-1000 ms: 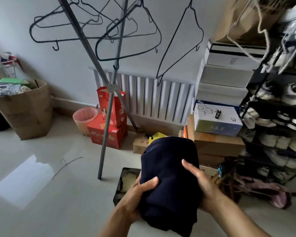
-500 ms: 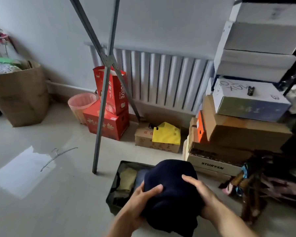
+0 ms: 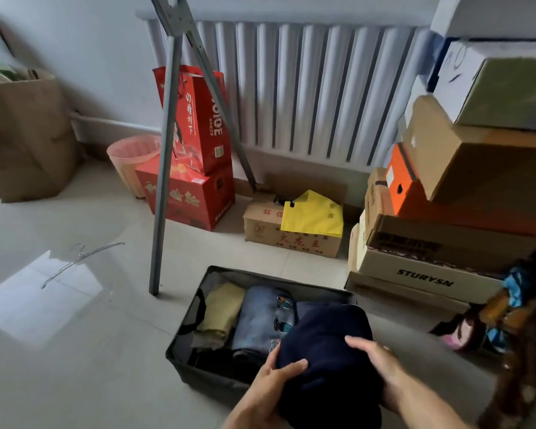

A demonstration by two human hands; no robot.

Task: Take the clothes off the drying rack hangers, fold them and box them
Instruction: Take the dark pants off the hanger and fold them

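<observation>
Navy garment (image 3: 325,351): folded into a thick bundle, held between both hands over the box's near right end. Black fabric box (image 3: 180,345): open, on the floor, containing a folded yellow-beige garment (image 3: 222,311) beside folded blue jeans (image 3: 262,320).

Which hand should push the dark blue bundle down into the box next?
Probably the right hand. It lies on top of the folded navy garment, so it can press down toward the free space at the black storage box's right end. The left hand grips the near side and steadies.
</observation>
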